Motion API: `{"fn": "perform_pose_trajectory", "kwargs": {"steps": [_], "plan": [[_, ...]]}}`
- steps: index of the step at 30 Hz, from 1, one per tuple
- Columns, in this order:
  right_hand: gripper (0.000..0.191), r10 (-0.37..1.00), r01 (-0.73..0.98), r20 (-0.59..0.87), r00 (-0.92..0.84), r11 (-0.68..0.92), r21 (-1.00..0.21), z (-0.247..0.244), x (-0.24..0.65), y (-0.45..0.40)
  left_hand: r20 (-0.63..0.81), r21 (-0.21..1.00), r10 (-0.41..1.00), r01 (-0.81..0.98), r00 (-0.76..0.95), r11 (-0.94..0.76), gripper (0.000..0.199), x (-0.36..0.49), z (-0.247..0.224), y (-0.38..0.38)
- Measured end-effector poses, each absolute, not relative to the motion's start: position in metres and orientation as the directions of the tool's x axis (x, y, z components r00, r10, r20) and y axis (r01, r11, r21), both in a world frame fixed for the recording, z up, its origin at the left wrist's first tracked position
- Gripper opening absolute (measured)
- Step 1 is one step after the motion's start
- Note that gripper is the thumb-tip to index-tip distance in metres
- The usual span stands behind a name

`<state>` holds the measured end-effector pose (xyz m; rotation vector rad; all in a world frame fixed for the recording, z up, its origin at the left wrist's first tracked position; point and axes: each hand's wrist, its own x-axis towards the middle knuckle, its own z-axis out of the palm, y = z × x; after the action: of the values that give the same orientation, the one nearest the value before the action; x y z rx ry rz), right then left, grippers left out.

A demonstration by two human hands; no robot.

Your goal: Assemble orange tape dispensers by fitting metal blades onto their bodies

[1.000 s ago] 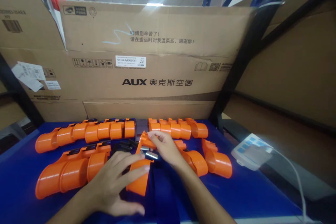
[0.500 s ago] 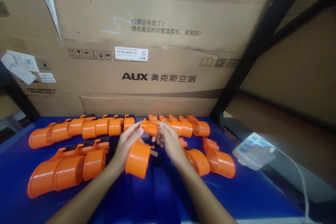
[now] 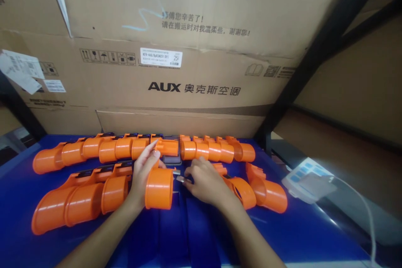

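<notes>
My left hand (image 3: 142, 176) is closed around an orange plastic holder (image 3: 159, 189), made of a round cup below and a ribbed bracket above. The cup hangs below my fingers, its opening facing right. Just right of it, my right hand (image 3: 205, 180) is lowered, thumb and fingers pinched at a small silvery strip (image 3: 181, 179). What that strip is cannot be made out. Behind the holder lies a dark flat device (image 3: 172, 159), partly covered.
Orange holders (image 3: 91, 148) with dark inserts line the left, with more in a front row (image 3: 84, 203). Further orange holders (image 3: 216, 151) stand right. A white-and-blue box with a cable (image 3: 307, 180) sits at the right edge. A large carton (image 3: 194, 113) closes off the back.
My right hand has left the holder's bracket and come down to the small silvery strip. My left hand has shifted slightly left with the holder. The view has tilted a little.
</notes>
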<state>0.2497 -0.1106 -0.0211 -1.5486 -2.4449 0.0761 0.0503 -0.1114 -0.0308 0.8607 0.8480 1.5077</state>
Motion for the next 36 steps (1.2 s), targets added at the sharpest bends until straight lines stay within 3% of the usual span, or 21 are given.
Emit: {"fn": "perform_pose_trajectory", "kwargs": {"steps": [5,10,13,16,18,21,23,26,36], "plan": [[0.015,0.893,0.889,0.159,-0.421,0.441,-0.127,-0.022,0.245,-0.111,0.088,0.895,0.995,-0.435,-0.046,-0.099,0.077,0.05,-0.038,-0.105],[0.02,0.886,0.893,0.176,-0.43,0.446,-0.065,-0.024,0.243,-0.108,0.102,0.903,0.994,-0.414,-0.051,-0.114,0.073,0.05,-0.041,-0.103],[0.019,0.884,0.896,0.23,-0.407,0.435,-0.09,-0.027,0.242,-0.106,0.122,0.903,0.991,-0.408,-0.05,-0.132,0.072,0.052,-0.04,-0.105],[0.012,0.877,0.878,0.34,-0.339,0.425,-0.22,-0.028,0.241,-0.103,0.142,0.905,0.988,-0.397,-0.066,-0.156,0.074,0.055,-0.036,-0.109],[0.011,0.877,0.818,0.407,-0.256,0.421,-0.393,-0.027,0.241,-0.102,0.152,0.904,0.986,-0.394,-0.071,-0.168,0.074,0.056,-0.034,-0.11],[0.018,0.905,0.527,0.407,-0.122,0.406,-0.746,-0.023,0.241,-0.1,0.177,0.907,0.981,-0.375,-0.077,-0.193,0.07,0.056,-0.035,-0.111],[0.026,0.93,0.265,0.364,-0.058,0.366,-0.892,-0.021,0.24,-0.099,0.192,0.911,0.978,-0.357,-0.078,-0.207,0.065,0.057,-0.038,-0.11],[0.033,0.94,0.053,0.341,0.016,0.339,-0.939,-0.018,0.239,-0.097,0.201,0.915,0.977,-0.342,-0.067,-0.212,0.06,0.057,-0.043,-0.109],[0.049,0.94,-0.088,0.297,0.166,0.314,-0.945,-0.01,0.24,-0.098,0.251,0.919,0.967,-0.306,-0.034,-0.249,0.055,0.06,-0.043,-0.113]]}}
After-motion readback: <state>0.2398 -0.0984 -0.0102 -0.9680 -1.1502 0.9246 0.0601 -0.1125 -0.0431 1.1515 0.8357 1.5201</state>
